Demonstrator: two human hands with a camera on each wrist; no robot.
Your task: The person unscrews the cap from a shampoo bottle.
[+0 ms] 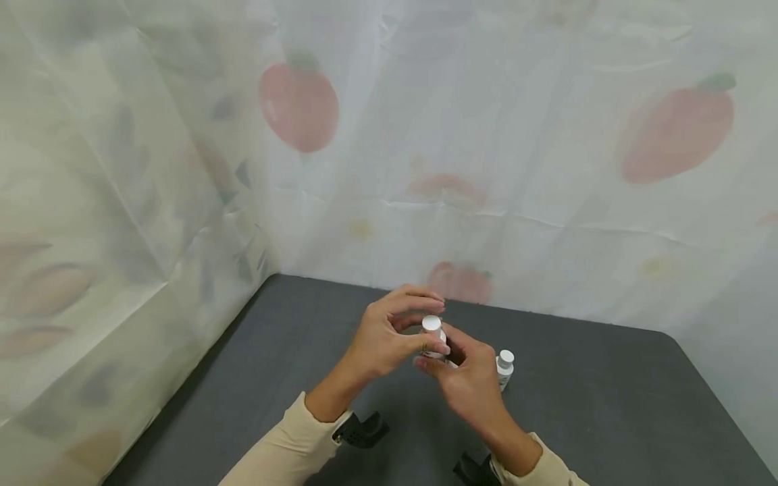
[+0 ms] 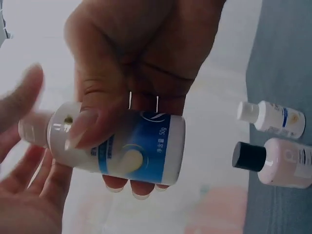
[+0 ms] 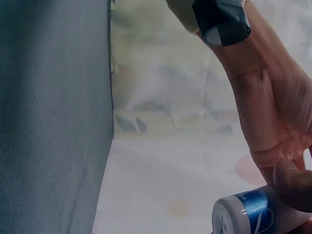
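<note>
A small white bottle with a blue label (image 2: 136, 146) is held upright, its white cap (image 1: 431, 323) on top. My right hand (image 1: 473, 378) grips the bottle's body, its thumb across the front in the left wrist view. Around the cap, my left hand (image 1: 385, 334) has its fingers spread and loosely bent. In the left wrist view its blurred thumb stands off the cap, with the other fingers close to the far side. Whether any of them touches the cap is hard to see. The right wrist view shows the bottle's base (image 3: 223, 219).
Behind my right hand, a second white bottle (image 1: 504, 370) stands on the dark grey table (image 1: 608, 405). Beside it is a pink bottle with a black cap (image 2: 287, 163), hidden in the head view. A printed sheet (image 1: 535, 169) hangs along the table's far edge.
</note>
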